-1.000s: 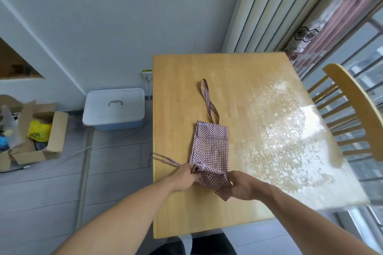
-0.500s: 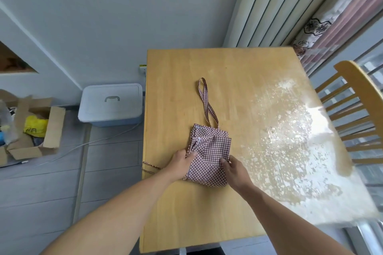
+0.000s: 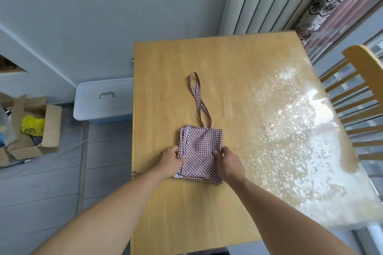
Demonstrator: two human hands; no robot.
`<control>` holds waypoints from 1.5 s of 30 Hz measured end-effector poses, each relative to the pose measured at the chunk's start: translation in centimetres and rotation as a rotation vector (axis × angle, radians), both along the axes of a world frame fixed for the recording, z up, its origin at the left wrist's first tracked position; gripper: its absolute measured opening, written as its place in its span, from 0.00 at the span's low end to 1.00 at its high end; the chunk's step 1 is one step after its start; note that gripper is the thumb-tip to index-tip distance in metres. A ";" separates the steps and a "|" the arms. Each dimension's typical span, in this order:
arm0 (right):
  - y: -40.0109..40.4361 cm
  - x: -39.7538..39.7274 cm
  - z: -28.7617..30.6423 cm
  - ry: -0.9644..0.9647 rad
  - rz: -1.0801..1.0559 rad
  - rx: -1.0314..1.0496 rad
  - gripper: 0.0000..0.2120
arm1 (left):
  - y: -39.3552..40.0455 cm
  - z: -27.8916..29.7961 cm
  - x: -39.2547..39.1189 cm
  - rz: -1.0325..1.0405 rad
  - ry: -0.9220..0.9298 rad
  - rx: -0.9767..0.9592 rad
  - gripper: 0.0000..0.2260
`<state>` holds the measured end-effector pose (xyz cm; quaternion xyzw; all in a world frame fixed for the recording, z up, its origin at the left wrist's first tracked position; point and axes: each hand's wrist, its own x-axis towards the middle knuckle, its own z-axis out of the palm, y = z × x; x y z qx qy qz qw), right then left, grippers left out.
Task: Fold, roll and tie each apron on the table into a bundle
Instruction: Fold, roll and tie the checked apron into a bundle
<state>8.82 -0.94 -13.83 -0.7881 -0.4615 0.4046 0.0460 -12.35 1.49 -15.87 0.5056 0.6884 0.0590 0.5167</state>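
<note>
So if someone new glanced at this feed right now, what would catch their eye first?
The checked apron, folded into a square near the table's left edge, its loop strap trailing away. The left hand and right hand grip its sides. Glare whitens the table's right half.

I have just the one view — a wide-angle head camera, looking forward and steeply down from above the near edge of the rectangular light wooden table. It sits close enough that both bare forearms run up from the bottom corners, and the lens bends the pale grey wall — no second view shares the scene.
</note>
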 end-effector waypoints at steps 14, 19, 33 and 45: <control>-5.9 -1.9 -2.6 -0.376 0.967 0.280 0.45 | -1.3 1.5 -3.6 -0.955 0.337 0.424 0.43; -5.1 -1.4 -2.7 -0.382 0.998 0.291 0.44 | -0.1 0.8 -3.9 -0.977 0.473 0.396 0.45; -5.2 -1.7 -2.0 -0.389 0.893 0.461 0.30 | -0.6 1.4 -3.0 -1.001 0.228 0.657 0.31; -1.2 2.0 1.7 0.241 0.215 0.238 0.12 | 0.9 2.4 -0.9 -0.307 -0.131 0.058 0.18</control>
